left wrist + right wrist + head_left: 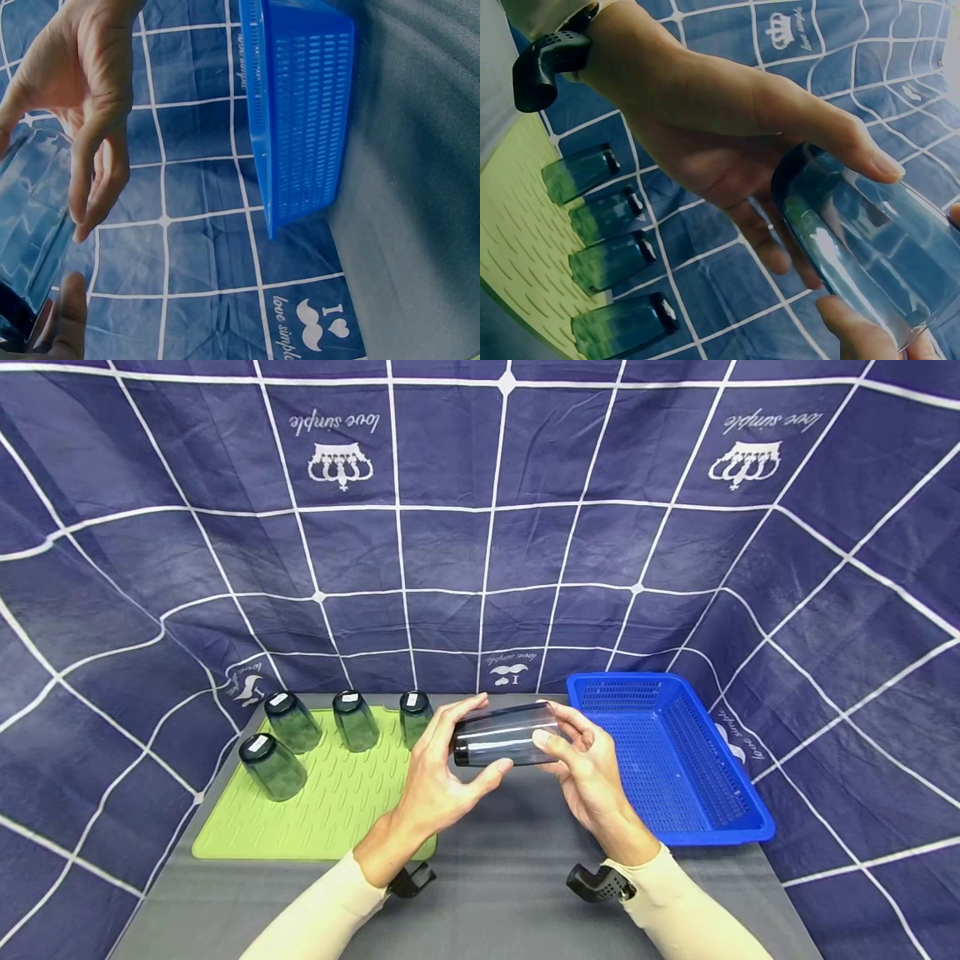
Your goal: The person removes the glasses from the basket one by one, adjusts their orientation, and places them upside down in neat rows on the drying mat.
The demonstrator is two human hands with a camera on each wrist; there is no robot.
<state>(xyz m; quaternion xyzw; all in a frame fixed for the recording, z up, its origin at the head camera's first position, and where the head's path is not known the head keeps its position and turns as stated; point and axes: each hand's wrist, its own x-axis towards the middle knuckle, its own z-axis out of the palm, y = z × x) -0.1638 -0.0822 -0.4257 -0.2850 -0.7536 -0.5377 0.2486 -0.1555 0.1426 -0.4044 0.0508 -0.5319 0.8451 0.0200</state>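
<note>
A dark-tinted drinking glass point(502, 735) lies sideways in the air between both hands, over the grey table. At its thick, dark base, my left hand point(438, 772) holds it, thumb along the near side and fingers on the far side. My right hand point(588, 768) grips the rim end, thumb on the near wall and fingers behind. In the right wrist view the clear wall of the glass point(877, 232) shows between the fingertips of both hands. Several similar glasses point(275, 768) stand upside down on a green ridged mat point(337, 827) to the left, labels on their bases.
A blue perforated plastic basket point(738, 785) sits on the grey table point(502, 893) at the right, close to my right hand. Behind and at the sides hangs a navy cloth point(442, 552) with white grid lines. Each wrist carries a black strap mount point(600, 883).
</note>
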